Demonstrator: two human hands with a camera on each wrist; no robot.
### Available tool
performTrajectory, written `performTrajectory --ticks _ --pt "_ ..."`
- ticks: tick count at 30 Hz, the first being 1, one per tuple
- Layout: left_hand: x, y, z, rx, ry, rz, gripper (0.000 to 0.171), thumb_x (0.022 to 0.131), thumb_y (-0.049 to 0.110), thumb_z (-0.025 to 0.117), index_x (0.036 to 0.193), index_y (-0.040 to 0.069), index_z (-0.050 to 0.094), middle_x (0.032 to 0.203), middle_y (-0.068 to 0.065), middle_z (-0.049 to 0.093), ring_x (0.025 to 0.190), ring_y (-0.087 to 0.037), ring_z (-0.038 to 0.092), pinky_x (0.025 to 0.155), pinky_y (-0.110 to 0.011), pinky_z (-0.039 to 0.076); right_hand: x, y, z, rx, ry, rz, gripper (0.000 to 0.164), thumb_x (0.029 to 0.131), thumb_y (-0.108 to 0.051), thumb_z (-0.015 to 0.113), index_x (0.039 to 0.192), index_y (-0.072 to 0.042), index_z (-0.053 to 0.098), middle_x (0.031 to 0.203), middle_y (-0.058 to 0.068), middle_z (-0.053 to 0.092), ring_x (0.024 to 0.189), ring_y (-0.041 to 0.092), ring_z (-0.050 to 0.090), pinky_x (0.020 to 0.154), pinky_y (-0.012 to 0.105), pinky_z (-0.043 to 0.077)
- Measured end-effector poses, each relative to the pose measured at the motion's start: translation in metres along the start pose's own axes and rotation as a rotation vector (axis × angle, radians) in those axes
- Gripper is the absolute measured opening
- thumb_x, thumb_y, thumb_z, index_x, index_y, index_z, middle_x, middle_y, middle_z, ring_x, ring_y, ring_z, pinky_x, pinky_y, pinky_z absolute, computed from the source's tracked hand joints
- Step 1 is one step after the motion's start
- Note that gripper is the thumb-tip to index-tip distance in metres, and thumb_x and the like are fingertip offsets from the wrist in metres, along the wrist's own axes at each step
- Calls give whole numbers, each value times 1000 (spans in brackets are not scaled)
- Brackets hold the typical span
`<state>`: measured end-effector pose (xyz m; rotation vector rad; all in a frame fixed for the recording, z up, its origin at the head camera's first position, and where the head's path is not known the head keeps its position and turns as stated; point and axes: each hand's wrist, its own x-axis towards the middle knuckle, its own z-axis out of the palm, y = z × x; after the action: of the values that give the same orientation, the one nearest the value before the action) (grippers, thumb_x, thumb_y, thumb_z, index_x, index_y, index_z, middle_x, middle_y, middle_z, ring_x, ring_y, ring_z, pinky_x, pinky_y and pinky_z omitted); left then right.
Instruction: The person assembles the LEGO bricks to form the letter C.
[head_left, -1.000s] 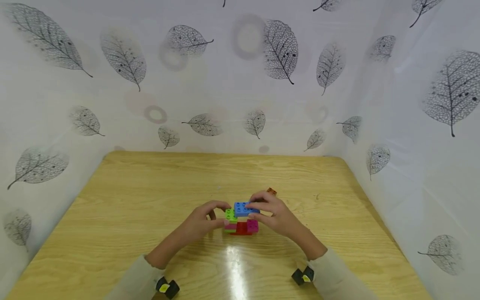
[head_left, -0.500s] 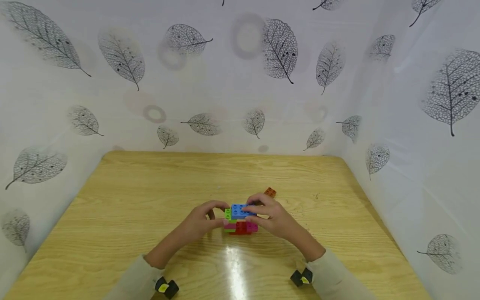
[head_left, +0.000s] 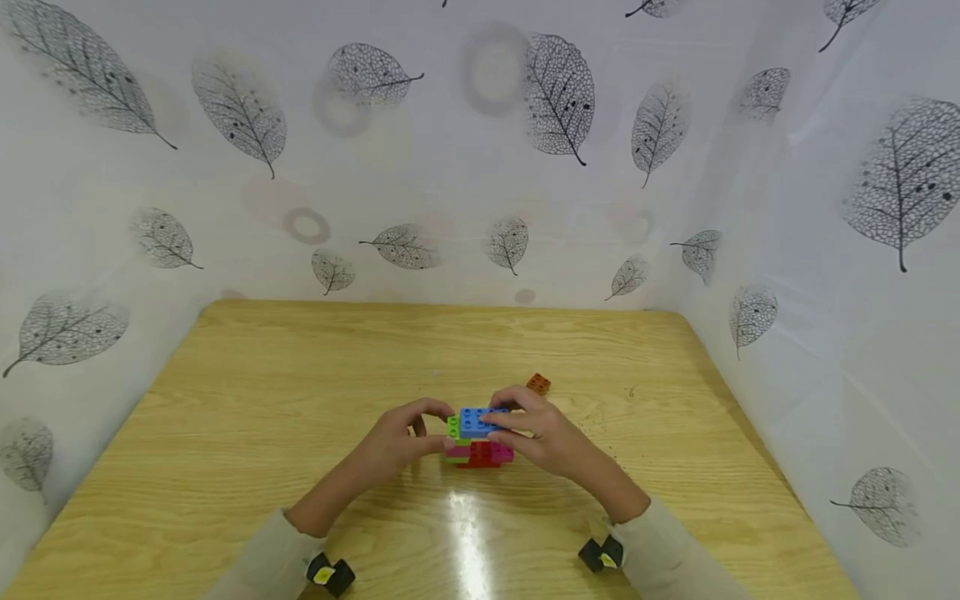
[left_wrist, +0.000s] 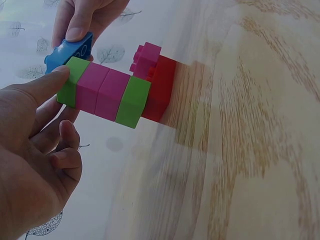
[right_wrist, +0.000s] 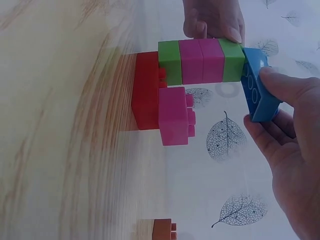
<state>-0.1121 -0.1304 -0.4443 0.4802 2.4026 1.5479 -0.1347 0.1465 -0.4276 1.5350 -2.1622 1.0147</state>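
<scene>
A red toy building brick (right_wrist: 145, 95) lies on the table. From one end of it rises a column: a green brick (right_wrist: 170, 61), two pink bricks (right_wrist: 201, 61), and another green brick (right_wrist: 231, 62) on top. A separate pink brick (right_wrist: 174, 117) sits at the red brick's other end. My left hand (head_left: 399, 437) pinches the column's top green brick between thumb and fingers. With thumb and fingertips, my right hand (head_left: 543, 432) grips a blue brick (right_wrist: 262, 87). In the right wrist view the blue brick is tilted, its one end against the green top and the other overhanging.
An orange-brown brick (head_left: 538, 383) lies on the wooden table (head_left: 300, 367) just beyond my right hand. A white leaf-printed sheet (head_left: 450, 167) stands behind the table and along its sides. Small dark specks dot the tabletop right of the hands.
The blue brick in my right hand has moved left and slightly nearer, over the green top. More of the orange-brown brick now shows. My left hand keeps its hold with little movement.
</scene>
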Motion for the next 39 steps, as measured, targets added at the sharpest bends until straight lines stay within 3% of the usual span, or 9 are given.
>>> performTrajectory --ticks 9,17,28,39 --pt "0 3 -1 8 -4 1 32 92 33 74 122 25 66 116 0 66 82 -23 53 55 -29 48 3 -1 -2 -52 -3 -39 32 84 1 78 116 -1 74 118 16 58 99 20 55 75 25 53" --pt "0 1 -3 9 2 -10 32 91 35 76 121 26 67 117 -2 66 82 -23 53 55 -28 47 7 -5 -2 -107 -18 -47 32 83 1 79 114 -1 75 115 18 60 100 21 57 78 22 52" --pt "-1 -2 -4 4 -16 14 34 93 35 74 124 25 66 120 -2 64 83 -23 50 53 -27 44 5 -9 -3 -49 -76 56 30 90 -8 75 120 -3 73 121 15 58 103 18 55 80 20 52" --pt "0 -2 -2 2 -14 12 33 92 37 74 122 26 65 120 0 64 88 -24 51 58 -28 46 0 -5 -1 -5 -67 125 28 92 -14 73 119 -6 73 124 13 58 107 20 58 82 25 55"
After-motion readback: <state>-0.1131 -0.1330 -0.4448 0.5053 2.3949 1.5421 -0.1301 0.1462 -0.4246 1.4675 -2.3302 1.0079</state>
